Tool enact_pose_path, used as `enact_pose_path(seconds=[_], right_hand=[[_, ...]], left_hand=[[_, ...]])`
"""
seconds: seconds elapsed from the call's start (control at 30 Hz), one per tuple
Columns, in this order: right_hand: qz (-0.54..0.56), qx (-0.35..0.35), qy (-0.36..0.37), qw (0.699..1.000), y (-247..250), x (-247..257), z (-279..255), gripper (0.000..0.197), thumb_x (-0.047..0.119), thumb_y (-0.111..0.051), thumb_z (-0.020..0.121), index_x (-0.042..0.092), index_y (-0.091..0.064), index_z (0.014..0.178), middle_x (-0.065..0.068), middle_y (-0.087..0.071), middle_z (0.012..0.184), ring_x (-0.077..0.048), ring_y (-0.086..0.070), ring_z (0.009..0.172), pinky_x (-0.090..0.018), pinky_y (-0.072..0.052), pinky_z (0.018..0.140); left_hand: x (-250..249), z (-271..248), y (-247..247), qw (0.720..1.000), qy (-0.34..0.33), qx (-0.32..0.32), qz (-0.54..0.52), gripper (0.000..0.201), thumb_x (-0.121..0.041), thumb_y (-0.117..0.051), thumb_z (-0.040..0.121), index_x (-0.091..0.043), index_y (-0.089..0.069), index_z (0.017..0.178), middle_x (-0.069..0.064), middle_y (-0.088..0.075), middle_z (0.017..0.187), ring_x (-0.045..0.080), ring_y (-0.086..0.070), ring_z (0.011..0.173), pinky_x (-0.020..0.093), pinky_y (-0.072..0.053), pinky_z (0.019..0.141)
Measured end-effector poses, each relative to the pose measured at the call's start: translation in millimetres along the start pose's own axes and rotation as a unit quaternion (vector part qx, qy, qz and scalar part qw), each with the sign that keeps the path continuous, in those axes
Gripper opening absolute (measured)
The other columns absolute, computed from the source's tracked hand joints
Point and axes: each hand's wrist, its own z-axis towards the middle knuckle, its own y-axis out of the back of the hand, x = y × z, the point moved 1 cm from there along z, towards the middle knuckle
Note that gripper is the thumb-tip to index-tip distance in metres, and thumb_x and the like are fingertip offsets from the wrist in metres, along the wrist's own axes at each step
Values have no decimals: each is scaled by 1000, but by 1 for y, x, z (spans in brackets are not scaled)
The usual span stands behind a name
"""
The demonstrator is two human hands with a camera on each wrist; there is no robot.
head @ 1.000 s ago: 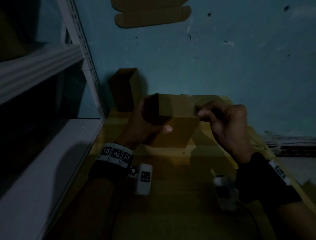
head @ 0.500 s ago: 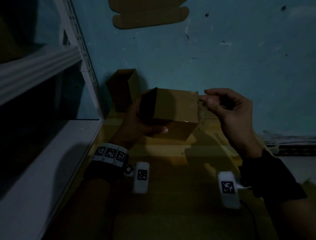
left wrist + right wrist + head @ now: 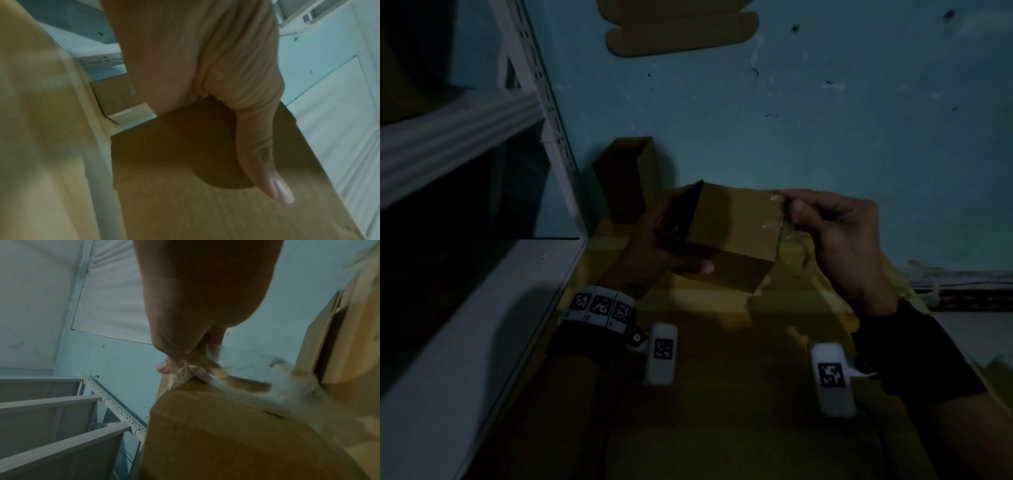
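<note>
A small brown cardboard box (image 3: 736, 229) is held up in the air over a yellow table (image 3: 688, 394). My left hand (image 3: 654, 253) grips its left end, thumb (image 3: 267, 170) lying across the box's near face (image 3: 205, 203). My right hand (image 3: 835, 233) pinches a strip of clear tape (image 3: 779, 209) at the box's upper right corner. In the right wrist view the tape (image 3: 205, 374) stretches from the fingers (image 3: 164, 368) over the box edge (image 3: 216, 426).
A second open brown box (image 3: 625, 181) stands against the blue wall at the table's back. A white metal shelf rack (image 3: 465, 274) runs along the left. A flat cardboard piece (image 3: 681, 31) hangs on the wall above. Tape scraps (image 3: 804, 253) lie on the table's right side.
The left hand has turned the box and lifted it slightly. The right hand has moved up and right, drawing the tape strip at the box's right edge.
</note>
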Motion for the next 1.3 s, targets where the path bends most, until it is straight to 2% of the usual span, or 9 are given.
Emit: enact_pose_path(seconds=[0.17, 0.3, 0.53, 0.67, 0.83, 0.9, 1.0, 1.17, 1.3], right_hand=[[-8, -49, 17, 999, 1, -2, 0, 25, 3, -56, 99, 5, -71, 78, 4, -70, 65, -12, -63, 63, -24, -50, 63], [66, -77, -22, 995, 3, -1, 3, 30, 12, -46, 106, 6, -60, 80, 3, -64, 55, -11, -59, 50, -24, -51, 53], [57, -54, -76, 994, 6, 3, 4, 31, 27, -49, 105, 5, -65, 90, -7, -73, 71, -18, -69, 64, -28, -58, 60], [-48, -62, -105, 991, 19, -8, 4, 26, 25, -68, 95, 7, -61, 78, -7, -67, 59, -19, -59, 49, -27, -47, 50], [-171, -38, -158, 972, 46, -27, 5, 22, 15, -82, 81, 3, -67, 69, -13, -71, 64, -24, -71, 61, -38, -59, 61], [-208, -41, -160, 964, 54, -29, 4, 15, 10, -84, 76, 4, -71, 76, -13, -73, 73, -22, -73, 69, -29, -61, 62], [-287, -36, -153, 945, 67, -28, 5, 17, 9, -84, 76, 2, -74, 87, -11, -72, 80, -10, -65, 66, -10, -47, 49], [-461, -42, -138, 876, 91, -35, 7, 28, 20, -91, 69, 9, -68, 81, -15, -72, 80, -29, -66, 68, -37, -54, 63], [-572, -50, -100, 813, 109, -47, 4, 19, -2, -86, 65, 1, -68, 71, -25, -68, 72, -40, -65, 69, -34, -44, 59]], left_hand=[[-4, -1, -2, 1000, 1, 20, 2, 103, 4, -88, 46, -24, -48, 136, -19, -61, 133, -2, -52, 129, 23, -51, 96], [-5, -2, -4, 999, -6, 35, 12, 102, 4, -88, 47, -23, -48, 136, -19, -61, 134, 1, -50, 132, 23, -46, 104], [-3, -1, -1, 1000, 4, -8, 2, 101, 12, -83, 50, -20, -47, 138, -20, -61, 130, -4, -53, 126, 27, -53, 97], [-1, 1, 2, 996, 13, -82, -18, 94, 5, -82, 52, -24, -50, 136, -10, -61, 129, 4, -58, 119, 32, -60, 86], [-2, 1, 6, 995, 9, -100, -13, 88, -11, -85, 52, -28, -51, 132, -3, -61, 133, 11, -58, 124, 34, -54, 97], [-1, 2, 6, 995, 11, -98, -14, 87, -12, -85, 53, -28, -53, 131, -5, -63, 131, 9, -60, 121, 34, -55, 96], [1, 3, 7, 995, 20, -101, -15, 96, -16, -92, 49, -22, -53, 137, 3, -62, 135, 18, -58, 126, 45, -54, 100], [-1, 2, 6, 995, 25, -98, -17, 96, -25, -98, 46, -30, -56, 132, 2, -63, 135, 20, -58, 127, 49, -52, 101], [-1, 2, 4, 994, 36, -97, -19, 94, -11, -95, 51, -26, -55, 135, 3, -64, 134, 21, -59, 126, 53, -52, 101]])
